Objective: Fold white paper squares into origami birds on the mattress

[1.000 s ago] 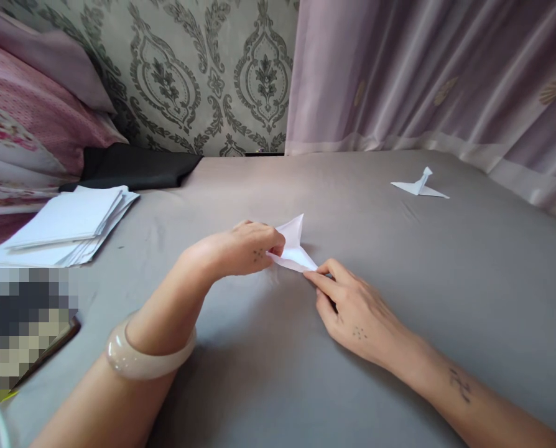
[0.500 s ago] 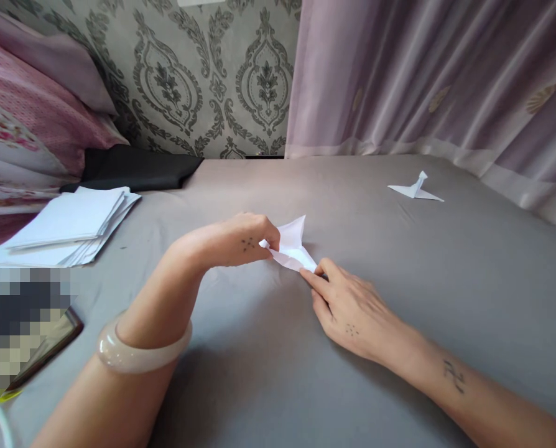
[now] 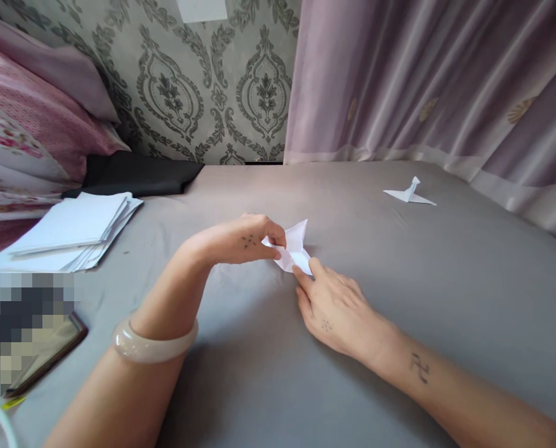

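A folded sheet of white paper (image 3: 297, 239) lies on the grey cloth in front of me, one pointed flap standing up at its far side. The thumb and fingers of my left hand (image 3: 245, 239) pinch its left part from above. My right hand (image 3: 336, 308) grips the near right edge, with the index fingertip on the paper and the thumb side close by. Both hands cover parts of the folds. At the back right sits a folded white paper figure (image 3: 411, 191) with spread points and an upright neck, apart from both hands.
A stack of white paper sheets (image 3: 68, 224) lies at the left, before a black folded item (image 3: 140, 174). Nearer, a dark-edged flat device (image 3: 49, 354) is partly pixelated, with a white cable (image 3: 4, 426) below it. Purple curtains (image 3: 375, 81) hang at the back right.
My right hand has shifted left along the paper's near edge. My left hand has changed its pinch, its thumb now over the near flap. The view has tilted up slightly.
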A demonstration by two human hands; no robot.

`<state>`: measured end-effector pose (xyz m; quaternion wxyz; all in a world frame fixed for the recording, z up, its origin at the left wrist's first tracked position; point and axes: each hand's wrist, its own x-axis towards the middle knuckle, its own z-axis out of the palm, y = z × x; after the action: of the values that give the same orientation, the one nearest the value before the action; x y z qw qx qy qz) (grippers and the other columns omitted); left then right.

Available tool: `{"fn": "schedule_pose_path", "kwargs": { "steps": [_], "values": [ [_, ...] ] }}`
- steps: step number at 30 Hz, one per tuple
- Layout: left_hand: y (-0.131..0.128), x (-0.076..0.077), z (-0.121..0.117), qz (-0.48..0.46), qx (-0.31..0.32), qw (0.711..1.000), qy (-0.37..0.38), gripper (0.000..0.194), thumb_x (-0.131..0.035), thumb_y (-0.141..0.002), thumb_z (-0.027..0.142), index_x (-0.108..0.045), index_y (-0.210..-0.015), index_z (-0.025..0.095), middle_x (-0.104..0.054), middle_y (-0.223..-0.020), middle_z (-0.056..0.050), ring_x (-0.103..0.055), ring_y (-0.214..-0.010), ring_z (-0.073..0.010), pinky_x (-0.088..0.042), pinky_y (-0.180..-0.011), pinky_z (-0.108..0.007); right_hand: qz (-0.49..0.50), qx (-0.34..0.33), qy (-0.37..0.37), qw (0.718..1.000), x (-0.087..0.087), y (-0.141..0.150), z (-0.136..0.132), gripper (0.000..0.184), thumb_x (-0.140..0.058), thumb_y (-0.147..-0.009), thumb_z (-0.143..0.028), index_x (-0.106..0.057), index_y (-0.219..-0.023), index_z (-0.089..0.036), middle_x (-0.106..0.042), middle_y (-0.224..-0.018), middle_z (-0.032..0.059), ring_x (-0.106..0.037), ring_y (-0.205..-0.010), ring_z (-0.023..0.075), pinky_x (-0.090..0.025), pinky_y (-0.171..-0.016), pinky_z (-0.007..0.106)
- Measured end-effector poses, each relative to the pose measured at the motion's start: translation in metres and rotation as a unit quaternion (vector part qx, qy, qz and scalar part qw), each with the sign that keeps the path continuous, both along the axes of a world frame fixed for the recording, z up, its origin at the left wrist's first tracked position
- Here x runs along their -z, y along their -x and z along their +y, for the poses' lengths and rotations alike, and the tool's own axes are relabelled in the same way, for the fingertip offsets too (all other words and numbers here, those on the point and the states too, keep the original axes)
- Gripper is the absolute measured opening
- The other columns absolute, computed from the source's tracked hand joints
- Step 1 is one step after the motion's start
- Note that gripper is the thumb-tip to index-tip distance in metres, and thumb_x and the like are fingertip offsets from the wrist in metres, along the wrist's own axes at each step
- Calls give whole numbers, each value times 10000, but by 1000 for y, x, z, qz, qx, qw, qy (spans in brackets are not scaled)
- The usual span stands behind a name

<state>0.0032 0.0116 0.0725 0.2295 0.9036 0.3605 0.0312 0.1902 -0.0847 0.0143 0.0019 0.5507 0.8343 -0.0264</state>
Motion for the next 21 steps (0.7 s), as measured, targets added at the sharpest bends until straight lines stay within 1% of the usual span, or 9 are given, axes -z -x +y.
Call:
{"fn": "schedule_pose_path", "kwargs": {
  "steps": [4,8,10,14,17,21],
  "values": [
    [-3,8,4,-22,11,1000,14,220,-539,-871,279,-721,-966,201,-711,-891,-27,-611,-783,-154,-409,-679,-245,5,10,-10,1000,3,7,2,402,-335,-950,-224,-499,-1312,-163,-540,-1053,105,-591,-878,224,-426,-687,351],
    [-3,14,8,-53,10,997,53,255,-500,-895,310,-713,-951,183,-698,-841,-20,-583,-715,-134,-394,-617,-228,7,15,-24,1000,7,9,1,420,-340,-948,-226,-481,-1339,-162,-546,-1057,100,-589,-874,220,-435,-703,354],
    [-2,15,10,-71,11,994,77,261,-502,-896,328,-708,-945,176,-692,-824,-15,-567,-695,-127,-394,-604,-221,7,15,-27,1000,7,9,1,411,-344,-947,-228,-495,-1324,-164,-549,-1054,100,-589,-875,218,-435,-705,351],
    [-1,14,10,-89,7,990,110,247,-524,-886,322,-700,-972,172,-694,-855,-17,-569,-729,-129,-414,-638,-219,7,20,-31,999,7,10,1,395,-355,-947,-245,-512,-1300,-164,-557,-1044,100,-593,-866,219,-436,-694,347],
    [-5,13,9,-90,5,988,121,247,-503,-898,298,-695,-989,173,-686,-848,-16,-567,-725,-126,-414,-639,-218,6,20,-34,999,7,10,0,385,-352,-948,-251,-518,-1284,-163,-559,-1036,99,-596,-860,223,-438,-689,349],
    [-13,19,8,-107,16,986,125,238,-506,-900,297,-694,-986,181,-683,-844,-13,-578,-751,-130,-424,-665,-221,1,23,-24,999,5,11,1,353,-346,-948,-252,-537,-1235,-176,-562,-1012,99,-600,-845,229,-437,-687,351]
  ]
}}
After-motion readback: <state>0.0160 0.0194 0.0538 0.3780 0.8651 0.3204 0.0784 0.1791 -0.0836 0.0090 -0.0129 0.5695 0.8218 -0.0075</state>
